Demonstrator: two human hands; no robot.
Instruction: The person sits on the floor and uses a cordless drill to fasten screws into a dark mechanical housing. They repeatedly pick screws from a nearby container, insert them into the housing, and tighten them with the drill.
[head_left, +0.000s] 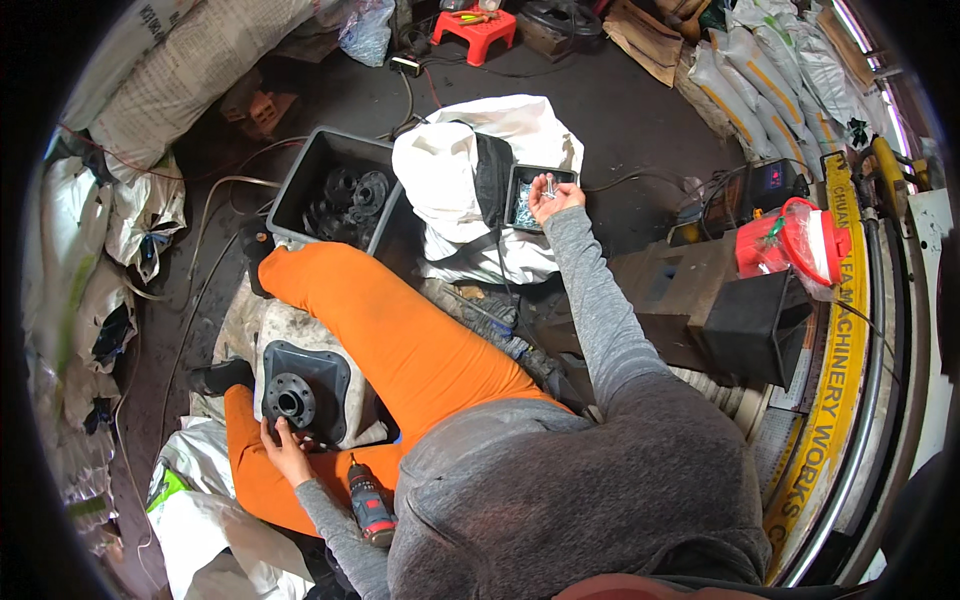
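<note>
My right hand (556, 200) reaches out over a small black tray (514, 178), its fingers curled around a few silvery screws (548, 189). More small metal screws lie inside that tray. Down at the left, my left hand (287, 453) rests with fingers apart at the near edge of a round dark metal flange (289, 398) with a hole in its middle. That flange sits on a black, roughly square plate (335, 365) on a pale sack-like pad between my legs. A red and black cordless drill (371, 505) lies against my thigh, beside my left forearm.
A grey bin (288, 205) ahead holds several black round parts (352, 195). White sacking (545, 125) surrounds the tray. Dark metal beams (660, 285) and a red plastic container (785, 245) stand at right. Cables (205, 215) cross the floor; a red stool (475, 38) stands far back.
</note>
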